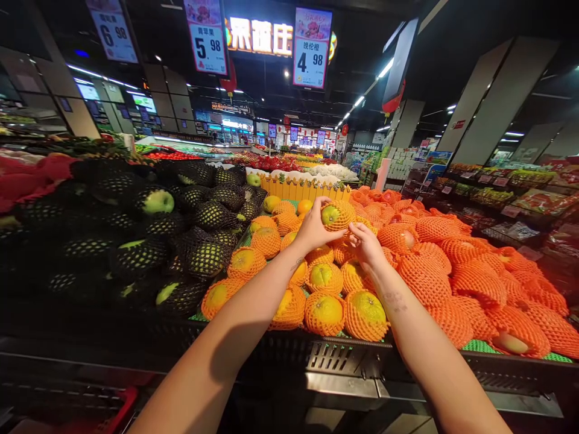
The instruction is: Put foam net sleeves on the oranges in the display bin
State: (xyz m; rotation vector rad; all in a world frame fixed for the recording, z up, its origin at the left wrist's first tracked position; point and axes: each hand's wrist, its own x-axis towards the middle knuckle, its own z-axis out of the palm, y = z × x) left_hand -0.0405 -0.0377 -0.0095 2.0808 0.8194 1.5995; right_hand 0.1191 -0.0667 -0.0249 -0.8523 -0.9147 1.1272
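Observation:
An orange (332, 215) in an orange foam net is held up over the far part of the pile. My left hand (312, 228) curls round its left side, thumb below and fingers behind it. At its lower right, my right hand (365, 242) has thumb and fingertips pinched together at the edge of the net. Whether those fingertips grip the net or only touch it, I cannot tell. Beneath both hands lie several more oranges (324, 310) in foam nets, with part of their skin showing.
Green apples (158, 202) in black nets are heaped on the left. Fruit in red-orange foam nets (425, 280) fills the right side. A yellow picket divider (303, 188) stands behind the oranges. The black crate edge (335, 355) runs along the front; a red basket rim (124, 410) is lower left.

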